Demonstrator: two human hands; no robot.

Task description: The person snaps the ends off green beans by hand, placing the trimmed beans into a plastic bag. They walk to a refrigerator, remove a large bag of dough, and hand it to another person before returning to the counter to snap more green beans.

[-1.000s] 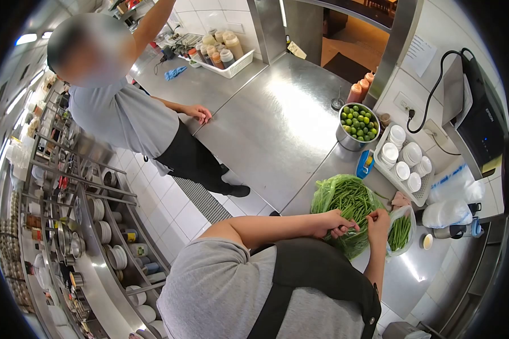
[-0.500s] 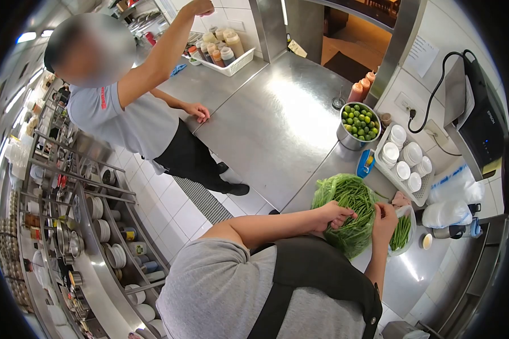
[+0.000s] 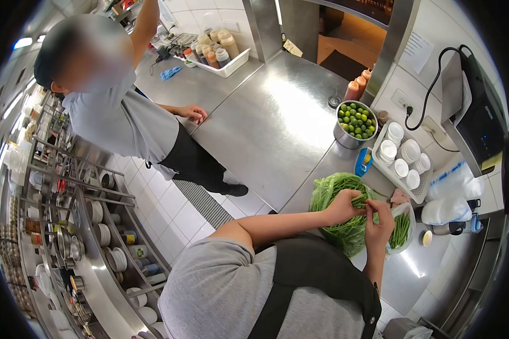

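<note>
A green plastic bag full of long green beans (image 3: 332, 192) stands open on the steel counter. Above it, my left hand (image 3: 345, 207) is closed around green beans. My right hand (image 3: 380, 219) meets it with fingertips pinched at the ends of the same beans (image 3: 358, 200). Just right of my right hand, a clear bag holds shorter green bean pieces (image 3: 400, 230). My fingers partly hide the beans between them.
Behind the bag are a blue container (image 3: 364, 161), a steel pot of green limes (image 3: 355, 131) and a white basket (image 3: 385, 169) of white cups. A co-worker (image 3: 124, 116) stands at left by the counter (image 3: 254, 130). Shelves (image 3: 104, 189) with dishes line the left.
My hands have come together over the bag, the left one rising slightly and moving right. The co-worker has leaned left, with the raised arm now further up.
</note>
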